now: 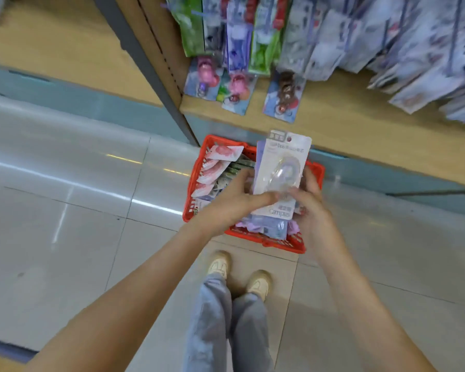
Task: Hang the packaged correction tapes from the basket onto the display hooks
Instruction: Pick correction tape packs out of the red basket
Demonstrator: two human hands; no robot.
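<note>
While held upright over the basket [194,183], stack of correction tape packs [281,170] gripped from both sides.

Hangs in front of the chest with the hole end pointing up towards the shelf [333,124], directly above the basket on the floor [91,237]. Left hand [236,200]: thumb across the lower front, fingers curled behind the left edge. Right hand [306,200]: thumb on the front, fingers wrapped round the right edge. Both closed on the stack, nothing spare. Best to square the cards so the top holes line up, then pinch low on the card edge, not the clear bubble, keeping the hole end free. Hooks lost in blur among the hanging packs [253,36], so worth finding the matching row first. Plenty more packs lying in the basket; probably early in the job.
</note>
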